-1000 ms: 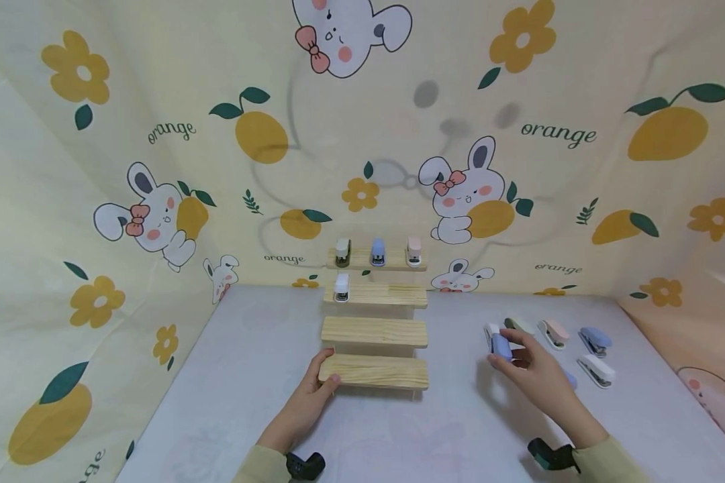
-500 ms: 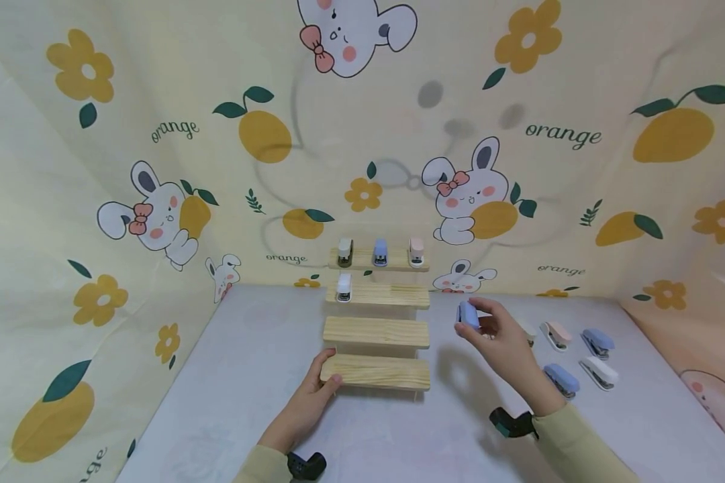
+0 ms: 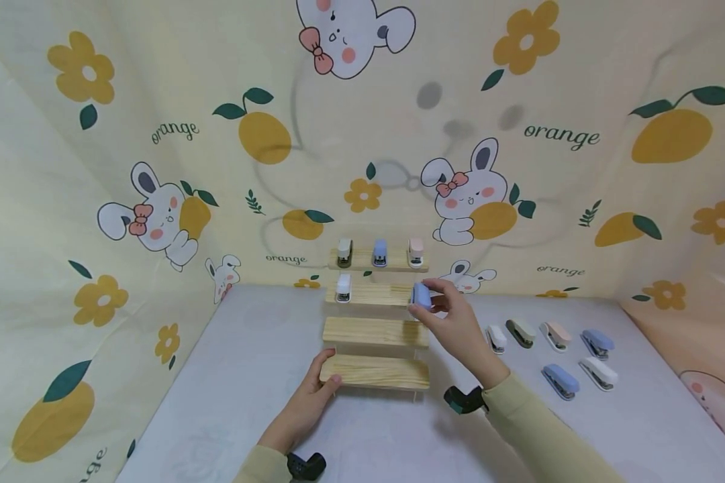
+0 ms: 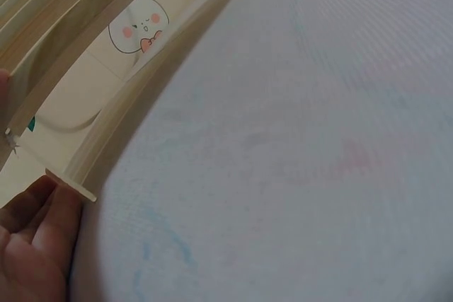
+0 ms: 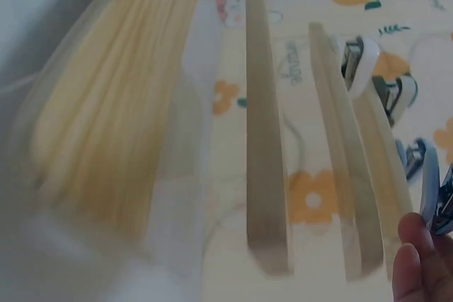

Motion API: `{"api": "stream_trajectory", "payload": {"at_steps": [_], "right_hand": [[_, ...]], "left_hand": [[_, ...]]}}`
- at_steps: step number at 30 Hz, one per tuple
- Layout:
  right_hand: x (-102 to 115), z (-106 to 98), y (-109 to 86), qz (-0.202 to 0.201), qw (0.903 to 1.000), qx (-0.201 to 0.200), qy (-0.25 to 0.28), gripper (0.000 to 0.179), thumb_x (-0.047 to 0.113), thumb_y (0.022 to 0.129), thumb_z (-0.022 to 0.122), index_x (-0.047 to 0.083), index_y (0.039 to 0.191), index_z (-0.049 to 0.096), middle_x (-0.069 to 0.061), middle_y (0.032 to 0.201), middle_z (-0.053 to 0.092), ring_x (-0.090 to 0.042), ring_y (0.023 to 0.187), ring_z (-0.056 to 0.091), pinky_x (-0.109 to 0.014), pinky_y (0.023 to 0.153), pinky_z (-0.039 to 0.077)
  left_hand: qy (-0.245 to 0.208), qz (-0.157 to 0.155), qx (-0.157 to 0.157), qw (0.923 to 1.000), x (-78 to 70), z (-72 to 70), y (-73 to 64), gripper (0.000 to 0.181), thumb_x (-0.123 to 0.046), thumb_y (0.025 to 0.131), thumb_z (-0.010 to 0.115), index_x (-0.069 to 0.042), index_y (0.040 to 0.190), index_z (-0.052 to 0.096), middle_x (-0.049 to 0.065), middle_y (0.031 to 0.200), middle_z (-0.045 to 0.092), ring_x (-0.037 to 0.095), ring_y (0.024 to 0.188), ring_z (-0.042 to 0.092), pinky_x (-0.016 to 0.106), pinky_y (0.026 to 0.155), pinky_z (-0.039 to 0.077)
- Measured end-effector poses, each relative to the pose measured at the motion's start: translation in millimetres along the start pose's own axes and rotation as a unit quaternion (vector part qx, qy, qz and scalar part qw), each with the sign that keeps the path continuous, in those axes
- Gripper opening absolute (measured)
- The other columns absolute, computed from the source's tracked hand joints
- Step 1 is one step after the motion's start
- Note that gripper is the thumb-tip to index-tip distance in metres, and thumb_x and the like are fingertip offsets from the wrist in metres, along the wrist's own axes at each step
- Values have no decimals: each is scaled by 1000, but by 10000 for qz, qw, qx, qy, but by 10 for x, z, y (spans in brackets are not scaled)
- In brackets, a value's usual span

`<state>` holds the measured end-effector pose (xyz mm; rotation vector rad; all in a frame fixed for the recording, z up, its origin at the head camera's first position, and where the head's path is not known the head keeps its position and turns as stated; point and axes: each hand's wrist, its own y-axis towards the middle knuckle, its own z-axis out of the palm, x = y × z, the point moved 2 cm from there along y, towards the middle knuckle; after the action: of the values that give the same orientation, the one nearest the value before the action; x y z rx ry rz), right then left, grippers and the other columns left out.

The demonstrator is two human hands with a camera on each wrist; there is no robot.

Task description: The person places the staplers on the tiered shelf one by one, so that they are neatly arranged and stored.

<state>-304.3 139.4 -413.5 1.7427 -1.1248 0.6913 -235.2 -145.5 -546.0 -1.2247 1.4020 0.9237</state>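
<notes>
Our right hand (image 3: 457, 325) pinched the blue stapler (image 3: 420, 295), likely light and rigid, mid-body; our left hand (image 3: 302, 402), the near shelf (image 3: 377, 373)

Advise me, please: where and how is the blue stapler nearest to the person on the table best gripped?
Probably pinch the blue stapler across its middle, coming from above and near-left: its long, narrow body lies diagonally on the table, and a white stapler sits to its right.
</notes>
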Motion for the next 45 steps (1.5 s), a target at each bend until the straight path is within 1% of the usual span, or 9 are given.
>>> {"api": "stream_trajectory", "payload": {"at_steps": [5, 11, 15, 19, 27, 31, 34, 40, 45], "right_hand": [[47, 179, 126, -7, 9995, 33, 302, 60, 35, 84, 76, 9, 132, 49, -8, 120, 55, -21, 100, 61, -39, 83, 51], [51, 340, 240, 182, 9997, 16, 151, 60, 44, 82, 76, 13, 127, 51, -8, 113, 59, -20, 93, 62, -36, 78, 53], [54, 428, 296, 232, 9997, 19, 123, 58, 46, 80, 77, 14, 122, 51, -6, 108, 61, -19, 89, 62, -35, 76, 54], [69, 494, 344, 239, 9996, 115, 87, 58, 46, 80, 76, 13, 120, 49, -5, 106, 62, -18, 89, 62, -33, 75, 53], [90, 571, 413, 273, 9993, 250, 3, 56, 43, 81, 77, 11, 114, 46, -4, 109, 59, -16, 92, 62, -33, 76, 53], [89, 591, 437, 275, 9993, 255, -86, 55, 43, 81, 77, 11, 112, 45, -2, 108, 59, -15, 92, 62, -33, 76, 53], [110, 602, 452, 273, 9992, 248, -122, 55, 41, 81, 77, 9, 112, 45, -4, 108, 59, -17, 94, 62, -35, 78, 53], [136, 613, 469, 454, 9983, 219, -281, 57, 42, 81, 77, 6, 112, 45, -6, 108, 60, -19, 97, 61, -36, 80, 52], [137, 629, 480, 528, 9978, 205, -347, 54, 43, 81, 77, 8, 110, 47, -6, 105, 60, -19, 95, 61, -36, 78, 52]], "left_hand": [[3, -5, -8, 10000, 0, 5, -7, 55, -43, 98, 53, -36, 146, 28, 12, 158, 20, 32, 144, 15, 55, 113, 15], [18, -64, 59, 10000, -3, 22, -19, 54, -44, 98, 51, -37, 146, 26, 11, 159, 18, 33, 144, 16, 55, 112, 19], [11, -97, 45, 9999, -5, 23, -26, 55, -44, 98, 51, -37, 147, 26, 12, 159, 18, 34, 143, 18, 56, 111, 21], [-33, -70, 50, 10000, -17, 21, -27, 56, -42, 99, 52, -36, 147, 25, 12, 158, 18, 34, 143, 19, 56, 111, 21], [-26, -40, 107, 9999, -16, 23, -22, 55, -42, 99, 51, -36, 147, 25, 11, 158, 18, 33, 143, 19, 56, 111, 22], [-106, -3, 118, 9999, -8, 17, -18, 55, -38, 100, 51, -35, 147, 25, 11, 158, 18, 32, 143, 18, 55, 112, 20], [-111, 15, 107, 9999, -13, 8, -21, 54, -38, 100, 52, -35, 147, 26, 11, 158, 18, 30, 144, 17, 54, 112, 18], [-99, 52, 105, 9999, -34, 3, -35, 55, -40, 99, 52, -36, 146, 25, 10, 158, 20, 29, 142, 20, 54, 112, 19], [-77, 67, 103, 9999, -10, -3, -31, 55, -42, 98, 52, -35, 146, 26, 11, 157, 21, 29, 142, 21, 54, 112, 20]]}}
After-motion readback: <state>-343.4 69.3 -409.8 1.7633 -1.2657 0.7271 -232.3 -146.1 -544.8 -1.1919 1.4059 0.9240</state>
